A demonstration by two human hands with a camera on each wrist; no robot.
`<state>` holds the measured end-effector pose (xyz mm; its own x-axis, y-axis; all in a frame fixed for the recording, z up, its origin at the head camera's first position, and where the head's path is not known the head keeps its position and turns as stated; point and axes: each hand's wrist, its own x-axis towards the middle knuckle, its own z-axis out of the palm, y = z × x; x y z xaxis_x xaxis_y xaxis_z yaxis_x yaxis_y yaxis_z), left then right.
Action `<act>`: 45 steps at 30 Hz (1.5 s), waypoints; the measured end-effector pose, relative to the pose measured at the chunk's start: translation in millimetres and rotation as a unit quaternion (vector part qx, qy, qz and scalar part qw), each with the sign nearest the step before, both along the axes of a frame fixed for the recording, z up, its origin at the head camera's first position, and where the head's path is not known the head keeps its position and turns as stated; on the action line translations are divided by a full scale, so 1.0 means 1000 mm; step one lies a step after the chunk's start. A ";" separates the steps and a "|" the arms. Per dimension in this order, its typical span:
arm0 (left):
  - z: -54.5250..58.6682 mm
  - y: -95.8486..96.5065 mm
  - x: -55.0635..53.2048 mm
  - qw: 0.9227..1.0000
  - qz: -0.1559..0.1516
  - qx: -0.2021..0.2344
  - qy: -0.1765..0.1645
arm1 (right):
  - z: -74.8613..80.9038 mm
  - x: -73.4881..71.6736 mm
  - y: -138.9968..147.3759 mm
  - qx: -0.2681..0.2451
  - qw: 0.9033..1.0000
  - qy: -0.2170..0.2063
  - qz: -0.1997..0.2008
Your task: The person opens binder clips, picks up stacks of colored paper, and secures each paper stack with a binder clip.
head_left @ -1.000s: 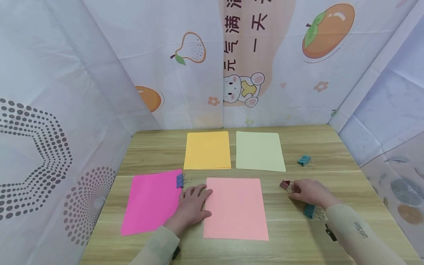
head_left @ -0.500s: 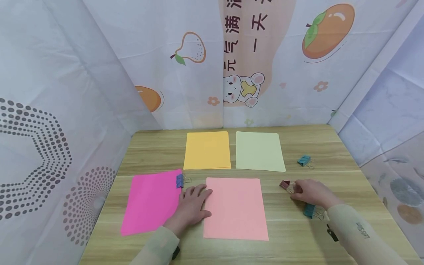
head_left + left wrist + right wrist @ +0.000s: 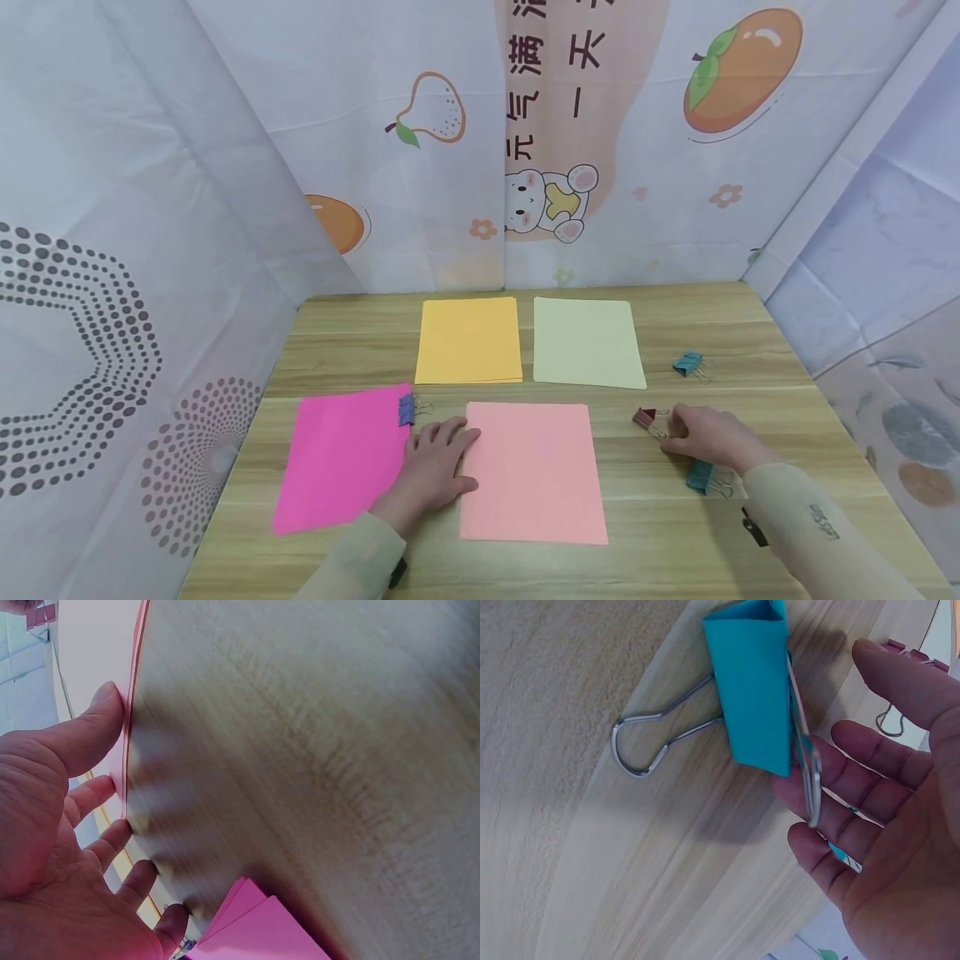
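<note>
In the head view, my left hand (image 3: pixel 431 469) lies with spread fingers at the left edge of a light pink paper stack (image 3: pixel 534 479). Its thumb (image 3: pixel 105 716) touches that edge in the left wrist view. My right hand (image 3: pixel 716 437) is beside the wire handles of a dark red binder clip (image 3: pixel 644 417). Slightly bent, its fingers (image 3: pixel 870 776) show no clip between them in the right wrist view. A teal binder clip (image 3: pixel 751 694) stands close by those fingers, below the hand in the head view.
A magenta sheet stack (image 3: pixel 345 458) at the left has a blue-purple binder clip (image 3: pixel 407 410) on its upper right corner. Yellow sheets (image 3: pixel 470 342) and pale green sheets (image 3: pixel 587 343) lie at the back. Another teal clip (image 3: pixel 687 363) sits farther right.
My right hand has shifted slightly right, away from the dark red clip, which stays in place. My left hand and the papers look unmoved.
</note>
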<state>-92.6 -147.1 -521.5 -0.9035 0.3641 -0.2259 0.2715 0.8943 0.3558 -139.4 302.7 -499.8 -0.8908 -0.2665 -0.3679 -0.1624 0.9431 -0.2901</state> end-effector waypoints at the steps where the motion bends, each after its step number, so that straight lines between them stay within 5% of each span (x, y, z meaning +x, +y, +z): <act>1: 0.000 0.000 0.000 1.000 0.000 0.001 0.000 | 0.000 0.000 0.000 -0.001 1.000 -0.003 -0.003; 19: 0.000 0.000 0.000 1.000 0.001 -0.003 -0.002 | 0.003 -0.001 0.002 -0.036 0.999 -0.016 -0.026; 45: -0.002 0.000 -0.001 1.000 -0.001 -0.006 -0.002 | -0.003 0.002 -0.001 -0.057 0.998 0.016 0.000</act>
<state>-93.8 -147.0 -523.6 -0.9022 0.3630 -0.2331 0.2719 0.8980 0.3459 -137.7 302.0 -502.7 -0.9019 -0.3052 -0.3057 -0.1736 0.9042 -0.3903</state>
